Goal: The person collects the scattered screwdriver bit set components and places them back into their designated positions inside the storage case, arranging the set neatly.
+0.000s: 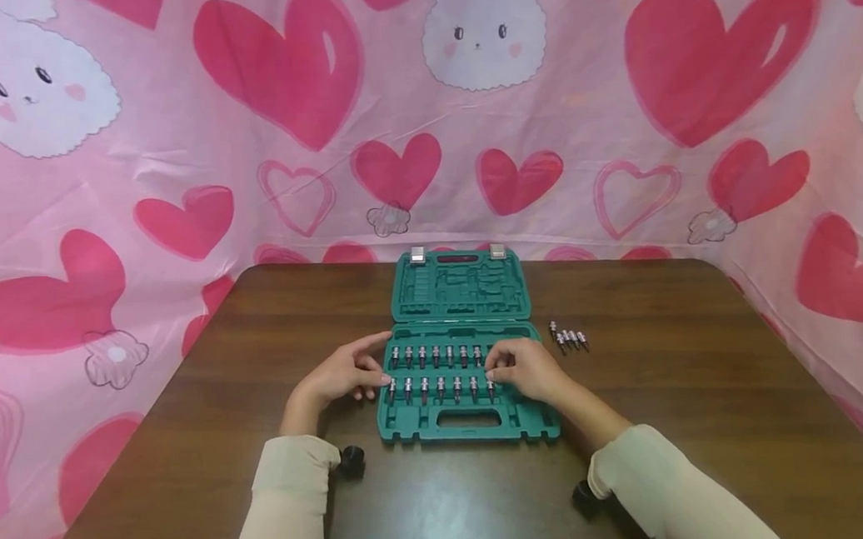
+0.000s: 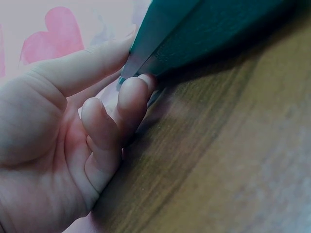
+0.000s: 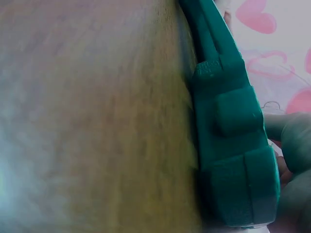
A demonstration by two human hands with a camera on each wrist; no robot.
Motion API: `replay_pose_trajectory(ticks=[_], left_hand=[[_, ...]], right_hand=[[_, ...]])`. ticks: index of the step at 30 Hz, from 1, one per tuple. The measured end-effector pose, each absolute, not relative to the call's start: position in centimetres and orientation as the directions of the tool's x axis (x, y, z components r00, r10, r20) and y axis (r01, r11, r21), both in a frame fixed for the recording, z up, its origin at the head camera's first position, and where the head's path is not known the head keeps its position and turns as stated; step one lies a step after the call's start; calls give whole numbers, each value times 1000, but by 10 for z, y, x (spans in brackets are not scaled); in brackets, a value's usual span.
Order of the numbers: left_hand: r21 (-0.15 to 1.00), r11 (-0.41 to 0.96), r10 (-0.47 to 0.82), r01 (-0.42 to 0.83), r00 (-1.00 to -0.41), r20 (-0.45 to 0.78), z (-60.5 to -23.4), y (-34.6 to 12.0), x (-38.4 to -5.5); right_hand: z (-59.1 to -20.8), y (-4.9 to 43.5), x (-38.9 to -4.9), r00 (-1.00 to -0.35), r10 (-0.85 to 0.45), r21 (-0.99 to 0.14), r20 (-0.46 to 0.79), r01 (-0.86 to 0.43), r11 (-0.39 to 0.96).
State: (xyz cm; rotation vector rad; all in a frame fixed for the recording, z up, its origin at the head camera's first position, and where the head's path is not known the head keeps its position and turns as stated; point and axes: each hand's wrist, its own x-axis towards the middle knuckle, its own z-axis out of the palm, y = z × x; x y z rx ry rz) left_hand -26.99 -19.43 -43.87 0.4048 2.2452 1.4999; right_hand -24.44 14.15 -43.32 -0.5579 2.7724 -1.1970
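A green plastic socket case [image 1: 465, 381] lies with its lid up on the table. Two rows of small silver bit sockets [image 1: 440, 386] with dark tips sit in its slots. My left hand [image 1: 341, 374] is at the case's left side, index finger extended and thumb touching the rim; the other fingers [image 2: 132, 99] bend loosely beside the edge in the left wrist view. Over the case's right part, my right hand [image 1: 527, 369] pinches the bit socket [image 1: 491, 389] at the right end of the front row between thumb and index finger. In the right wrist view, the case's side [image 3: 238, 145] covers part of this hand.
Several loose bit sockets [image 1: 570, 339] lie on the brown wooden table [image 1: 658, 387] to the right of the case. The upright lid [image 1: 459, 284], with two metal latches, stands behind the tray. A pink curtain with hearts [image 1: 395, 172] hangs around the table.
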Motion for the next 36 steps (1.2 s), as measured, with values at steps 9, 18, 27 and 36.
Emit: replay_pose_trajectory(ticks=[9, 18, 27, 36], left_hand=[[921, 388, 461, 36, -873, -160, -438, -189, -272], [924, 379, 468, 40, -870, -154, -435, -185, -273], [922, 386, 456, 28, -874, -165, -437, -190, -272], [924, 383, 441, 2, -879, -181, -439, -195, -270]], right_hand=[[-435, 149, -241, -949, -302, -724, 90, -271, 635], [-425, 167, -238, -979, -143, -798, 145, -201, 567], [-424, 186, -243, -977, -81, -768, 198, -206, 607], [-415, 218, -255, -974, -122, -726, 190, -223, 651]])
